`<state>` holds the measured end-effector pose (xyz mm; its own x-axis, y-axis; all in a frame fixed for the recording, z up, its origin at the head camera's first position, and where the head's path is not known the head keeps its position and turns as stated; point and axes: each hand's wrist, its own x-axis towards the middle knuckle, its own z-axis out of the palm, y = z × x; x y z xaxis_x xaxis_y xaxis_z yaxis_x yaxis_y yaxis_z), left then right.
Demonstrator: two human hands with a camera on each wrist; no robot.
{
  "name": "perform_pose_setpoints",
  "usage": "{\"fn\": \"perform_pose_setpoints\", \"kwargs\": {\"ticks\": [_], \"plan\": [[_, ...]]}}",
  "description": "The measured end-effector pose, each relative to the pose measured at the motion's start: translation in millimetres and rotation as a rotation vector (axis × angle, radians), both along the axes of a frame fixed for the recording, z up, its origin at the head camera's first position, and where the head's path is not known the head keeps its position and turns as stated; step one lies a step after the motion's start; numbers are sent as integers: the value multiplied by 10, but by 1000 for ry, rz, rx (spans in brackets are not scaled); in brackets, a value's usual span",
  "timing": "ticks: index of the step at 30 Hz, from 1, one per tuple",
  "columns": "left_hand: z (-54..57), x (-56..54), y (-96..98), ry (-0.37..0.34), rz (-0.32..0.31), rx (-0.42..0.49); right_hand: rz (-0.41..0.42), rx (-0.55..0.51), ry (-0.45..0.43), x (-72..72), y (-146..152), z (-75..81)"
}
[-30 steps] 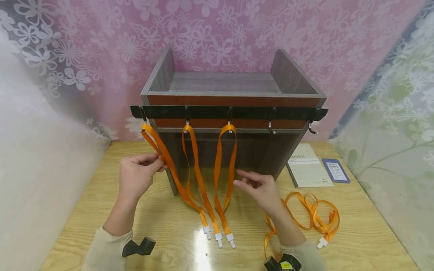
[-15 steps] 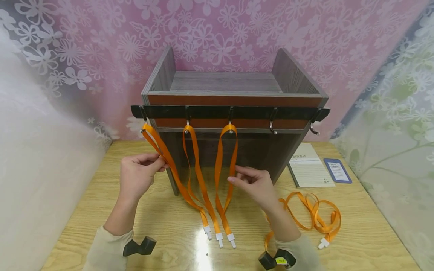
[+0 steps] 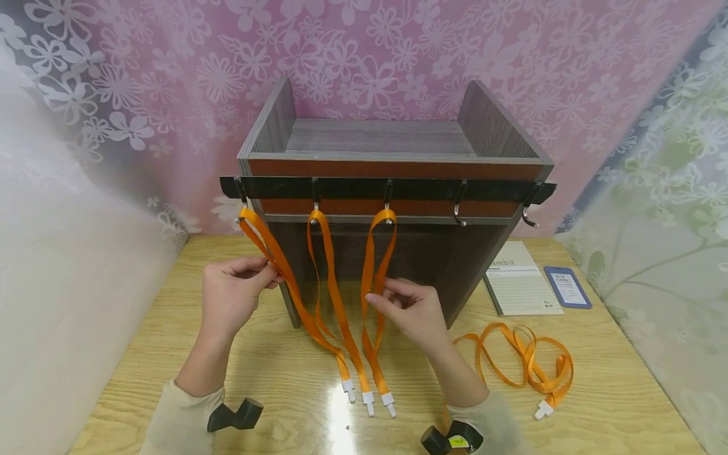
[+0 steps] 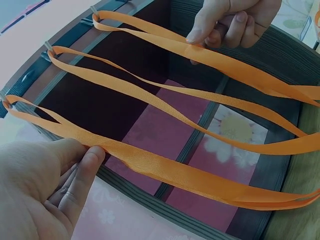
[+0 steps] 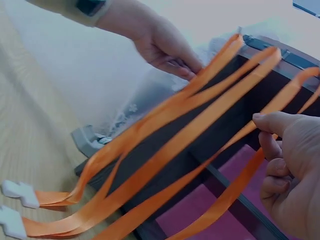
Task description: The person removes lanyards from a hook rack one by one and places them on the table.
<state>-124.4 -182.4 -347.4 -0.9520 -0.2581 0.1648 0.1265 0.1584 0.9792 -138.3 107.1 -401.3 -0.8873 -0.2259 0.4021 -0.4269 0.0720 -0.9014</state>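
Three orange lanyards hang from hooks on a black rail (image 3: pixel 352 188). My left hand (image 3: pixel 232 294) pinches the leftmost lanyard (image 3: pixel 287 272) between thumb and fingers, drawing it slightly off to the left. At the third lanyard (image 3: pixel 368 253), my right hand (image 3: pixel 418 316) has its thumb in front and fingers behind, pinching the straps, as the left wrist view also shows. Between the hands the middle lanyard (image 3: pixel 332 284) hangs untouched. White plastic clips (image 3: pixel 368 403) at the lower ends lie on the table near one another.
Behind the lanyards stands a grey wooden shelf unit (image 3: pixel 381 139). Two bare hooks (image 3: pixel 459 215) are at the rail's right. More orange lanyard (image 3: pixel 529 360) lies coiled on the table (image 3: pixel 284 430), near a notepad (image 3: pixel 523 284) and a blue card holder (image 3: pixel 567 287).
My right hand has moved left from beside the third lanyard and taken its straps between thumb and fingers, bringing them closer together. The left hand keeps its pinch and place.
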Motion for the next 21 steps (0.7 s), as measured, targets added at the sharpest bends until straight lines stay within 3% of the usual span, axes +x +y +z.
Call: {"fn": "perform_pose_setpoints", "kwargs": {"ticks": [6, 21], "plan": [[11, 4, 13, -12, -6, -9, -23, 37, 14, 23, -77, -11], [11, 6, -3, -29, 4, -4, -20, 10, 37, 30, -157, 13]]}}
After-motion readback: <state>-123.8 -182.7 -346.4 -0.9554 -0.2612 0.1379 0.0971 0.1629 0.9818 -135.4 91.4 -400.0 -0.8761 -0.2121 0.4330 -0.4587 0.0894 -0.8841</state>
